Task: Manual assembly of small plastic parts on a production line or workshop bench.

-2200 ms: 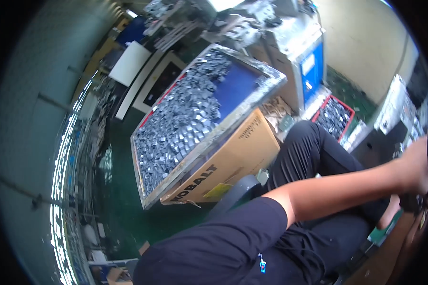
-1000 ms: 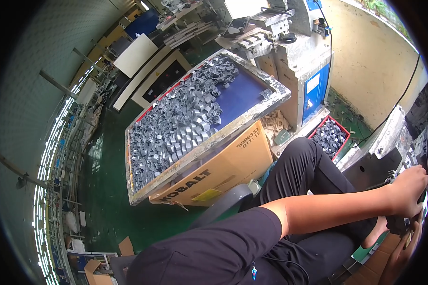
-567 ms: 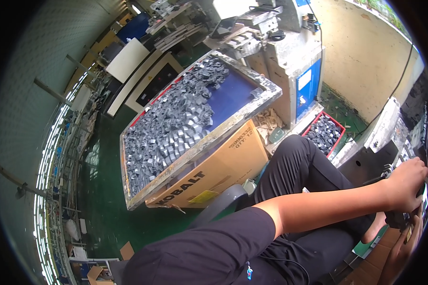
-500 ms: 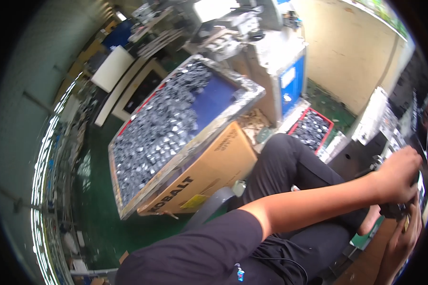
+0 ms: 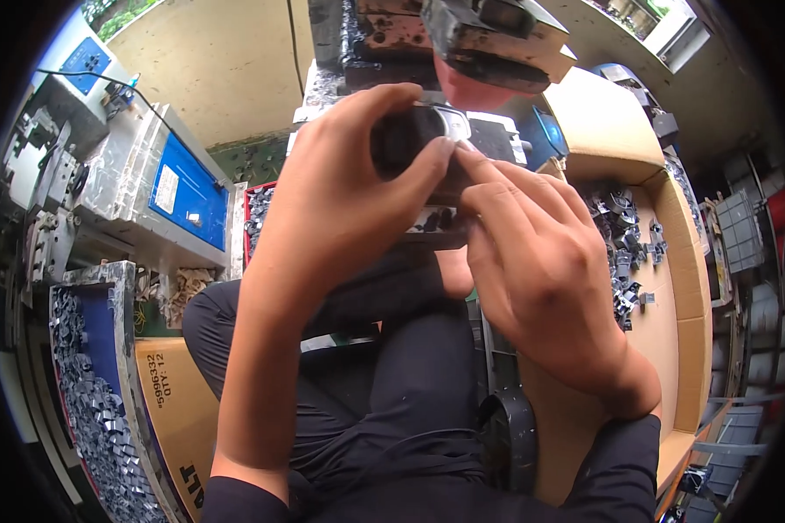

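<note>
My left hand curves round a dark, rounded part, its thumb along the near side and its fingers over the far side. At the right end of that part shows a shiny silver-white piece. My right hand is closed, its index fingertip meeting my left thumb tip beside the silver piece. What lies under the right fingers is hidden. Both hands are in front of a worn machine head with a pinkish-red part below it.
To the right, an open cardboard box holds small metal pieces. At the left stands a wooden-framed tray heaped with similar pieces, by another carton. A red-edged tray sits near a grey cabinet with a blue door.
My view has swung right, from the left tray to the machine in front. Both hands now appear near the upper middle, instead of at the right edge.
</note>
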A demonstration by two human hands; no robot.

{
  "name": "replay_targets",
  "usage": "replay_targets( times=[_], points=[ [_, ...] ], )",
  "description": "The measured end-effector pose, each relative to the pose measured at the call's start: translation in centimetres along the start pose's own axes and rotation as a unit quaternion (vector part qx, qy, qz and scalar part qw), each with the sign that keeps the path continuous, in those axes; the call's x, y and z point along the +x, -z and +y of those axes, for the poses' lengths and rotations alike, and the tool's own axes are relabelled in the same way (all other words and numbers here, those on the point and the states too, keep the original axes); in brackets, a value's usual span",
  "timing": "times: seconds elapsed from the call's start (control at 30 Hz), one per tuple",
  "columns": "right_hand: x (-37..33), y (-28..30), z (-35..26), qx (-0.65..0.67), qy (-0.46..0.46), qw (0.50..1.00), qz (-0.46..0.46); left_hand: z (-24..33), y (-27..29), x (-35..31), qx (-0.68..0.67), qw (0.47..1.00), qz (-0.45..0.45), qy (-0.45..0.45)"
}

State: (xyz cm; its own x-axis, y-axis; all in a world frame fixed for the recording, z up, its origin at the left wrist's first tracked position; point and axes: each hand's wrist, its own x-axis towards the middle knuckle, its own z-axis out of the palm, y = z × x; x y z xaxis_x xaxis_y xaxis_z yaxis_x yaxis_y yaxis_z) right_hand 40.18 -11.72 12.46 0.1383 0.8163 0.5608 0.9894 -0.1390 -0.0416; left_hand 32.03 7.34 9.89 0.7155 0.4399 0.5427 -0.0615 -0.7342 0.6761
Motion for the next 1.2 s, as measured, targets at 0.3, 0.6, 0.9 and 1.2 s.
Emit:
replay_targets(
  times=[0.3,0.6,0.9,1.2],
  points=[
    [-0.5,-0.6,0.4,-0.004,-0.008,1.000,0.012,0.1,0.3,0.1,-0.055,0.996,-0.062,0.038],
    [-0.6,-0.6,0.5,-0.006,-0.004,1.000,0.015,0.2,0.2,0.2,-0.054,0.996,-0.058,0.047],
    [-0.5,-0.3,0.9,0.061,-0.010,0.998,0.030,0.6,0.6,0.1,-0.011,0.997,-0.073,0.025],
    [0.3,-2.0,3.4,0.233,-0.065,0.962,0.126,0.3,0.3,0.0,-0.021,0.998,-0.066,0.002]
  ],
)
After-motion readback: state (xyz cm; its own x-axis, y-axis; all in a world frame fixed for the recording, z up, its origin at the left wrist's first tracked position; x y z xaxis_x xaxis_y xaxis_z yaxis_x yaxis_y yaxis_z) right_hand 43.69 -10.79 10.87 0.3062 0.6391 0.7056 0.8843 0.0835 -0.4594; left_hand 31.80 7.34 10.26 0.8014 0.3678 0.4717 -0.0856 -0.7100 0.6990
